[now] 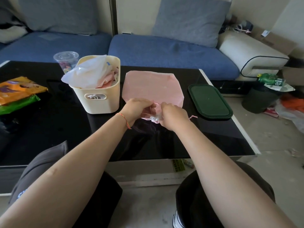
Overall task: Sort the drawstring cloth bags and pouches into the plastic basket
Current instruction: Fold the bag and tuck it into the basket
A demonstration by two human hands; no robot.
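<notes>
The pink drawstring bag [152, 86] lies flat on the black tabletop [49, 129], just right of the cream basket [100, 97]. My left hand [136, 109] and right hand [172, 116] both pinch its gathered mouth and cord.

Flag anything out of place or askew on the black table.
One oddity: a white plastic bag spills over the rim of the cream plastic basket. The flat pink drawstring pouch looks fine.
</notes>
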